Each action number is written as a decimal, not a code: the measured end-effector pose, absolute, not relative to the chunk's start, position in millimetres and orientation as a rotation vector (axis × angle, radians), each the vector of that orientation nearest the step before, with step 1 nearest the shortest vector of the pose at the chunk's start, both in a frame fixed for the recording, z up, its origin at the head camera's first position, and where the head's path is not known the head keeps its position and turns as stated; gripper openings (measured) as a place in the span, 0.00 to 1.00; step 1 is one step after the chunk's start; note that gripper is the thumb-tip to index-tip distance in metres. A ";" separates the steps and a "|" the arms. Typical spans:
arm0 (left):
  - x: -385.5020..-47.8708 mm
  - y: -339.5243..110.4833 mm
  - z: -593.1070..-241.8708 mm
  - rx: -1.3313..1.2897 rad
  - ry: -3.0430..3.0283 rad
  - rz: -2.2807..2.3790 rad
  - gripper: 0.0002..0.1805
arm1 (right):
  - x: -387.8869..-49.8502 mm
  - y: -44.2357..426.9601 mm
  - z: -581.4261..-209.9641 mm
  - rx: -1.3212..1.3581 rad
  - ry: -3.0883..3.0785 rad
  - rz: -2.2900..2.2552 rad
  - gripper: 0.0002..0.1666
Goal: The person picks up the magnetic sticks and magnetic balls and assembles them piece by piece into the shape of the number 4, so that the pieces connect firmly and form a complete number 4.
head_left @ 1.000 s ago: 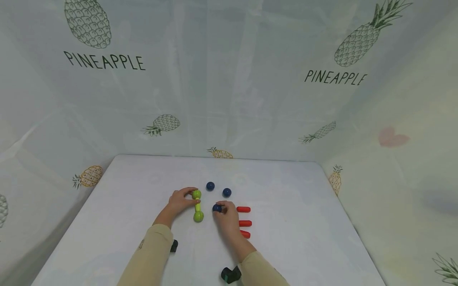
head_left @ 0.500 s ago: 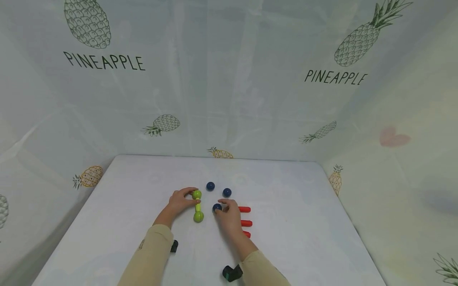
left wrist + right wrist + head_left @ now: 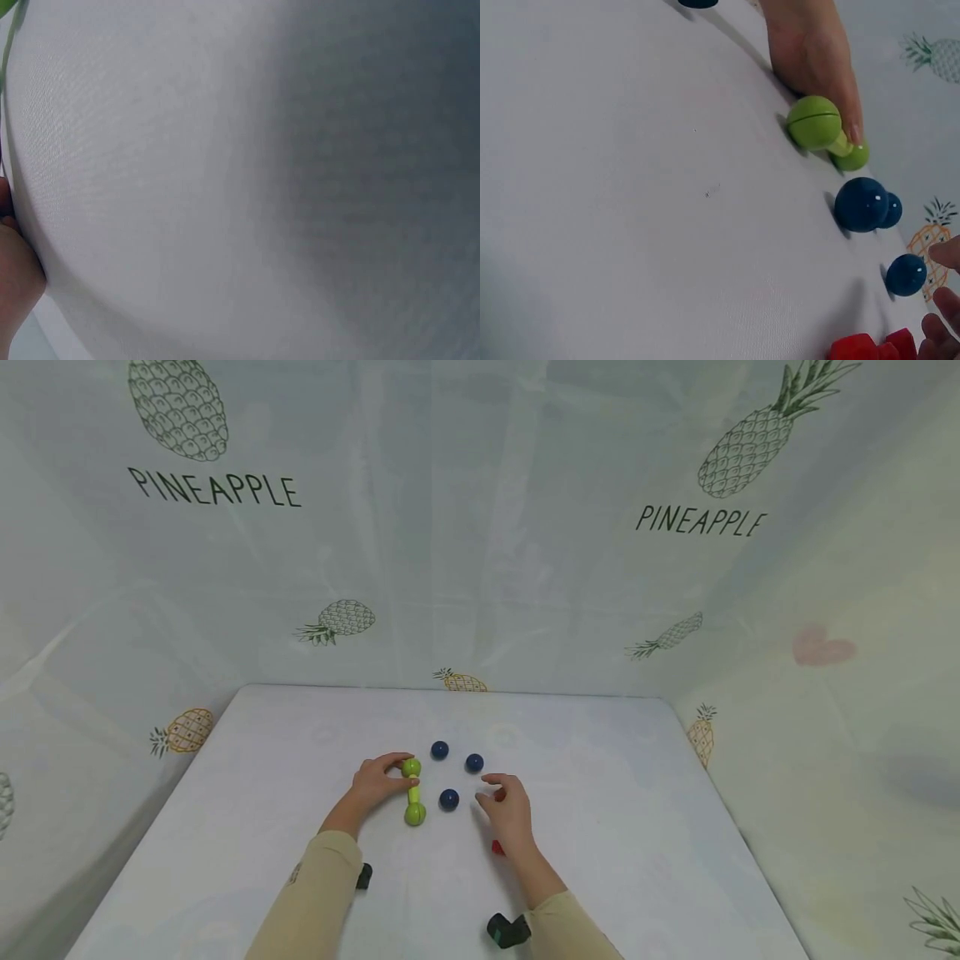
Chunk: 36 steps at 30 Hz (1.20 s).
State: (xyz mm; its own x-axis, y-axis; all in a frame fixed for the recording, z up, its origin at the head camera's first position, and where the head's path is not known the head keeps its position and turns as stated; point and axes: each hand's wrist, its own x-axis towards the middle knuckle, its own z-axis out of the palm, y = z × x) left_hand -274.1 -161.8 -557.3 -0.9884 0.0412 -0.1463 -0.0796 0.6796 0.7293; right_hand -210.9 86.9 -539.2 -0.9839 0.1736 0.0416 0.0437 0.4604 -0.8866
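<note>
From my seat, the dumbbell (image 3: 414,794) lies on the table (image 3: 637,827) just beside the left hand (image 3: 377,782), its long axis running nearly straight away from the person. Thumb and fingers pinch it about its far ball, so the left is the nearer hand and already touching it; the near ball juts back toward the person.

Seen from the right hand (image 3: 513,814), the dumbbell is off to the left, with the nearest blue ball (image 3: 448,800) between the two. That ball sits clear of the right fingertips, which I read as the relation that matters most for that hand. Its thumb and forefinger stand apart in a loose curve, and I see nothing gripped. The red sticks (image 3: 855,348) are partly hidden by that hand; I can't tell whether a finger touches one.

Two more blue balls, one on the right (image 3: 474,763) and one farther off (image 3: 439,750), complete a loose triangle. All three look smooth and glossy, perhaps painted. The dumbbell has round green ends, a groove cut round the near one, and a slimmer, yellower bar. The tabletop is pale with a fine grain, and behind it hangs creased cloth (image 3: 480,543) printed with pineapples.
</note>
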 end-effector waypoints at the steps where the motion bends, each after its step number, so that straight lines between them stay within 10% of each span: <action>1: -274.2 -161.7 -557.3 -0.033 2.740 1.197 0.31 | -211.0 89.1 -539.1 -0.206 -2.581 1.551 0.16; 36: -274.1 -162.9 -555.9 -0.006 2.736 1.203 0.32 | -220.7 126.6 -554.6 -0.311 -2.804 1.326 0.14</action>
